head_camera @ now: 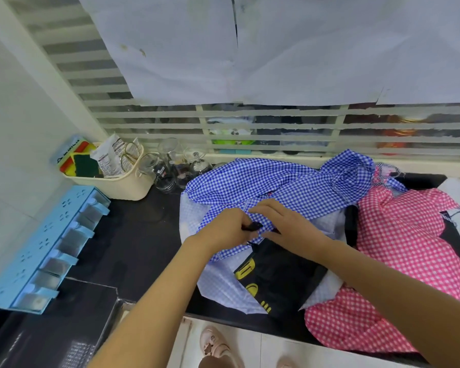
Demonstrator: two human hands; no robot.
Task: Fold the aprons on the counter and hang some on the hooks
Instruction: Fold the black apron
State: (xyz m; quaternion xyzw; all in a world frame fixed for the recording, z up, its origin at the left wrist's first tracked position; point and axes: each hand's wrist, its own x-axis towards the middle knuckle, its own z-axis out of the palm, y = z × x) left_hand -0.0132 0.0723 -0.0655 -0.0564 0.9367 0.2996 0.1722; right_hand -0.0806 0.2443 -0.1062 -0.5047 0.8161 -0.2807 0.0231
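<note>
Head view, centre: your left hand [223, 231] pinches a black strap [253, 226] with curled fingers. Your right hand [284, 224], fingers straight, presses the blue apron [276, 181], heaped on the counter [133, 235] left of the pink apron [398, 235]. Pull the strap clear and smooth the cloth before folding.

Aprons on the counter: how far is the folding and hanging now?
Done: nothing looks folded; the blue hook rack holds no apron. In hand: left hand grips a dark strap over the blue checked apron; right hand rests on it. Left: that, the black cloth and the pink checked apron, all crumpled.
</note>
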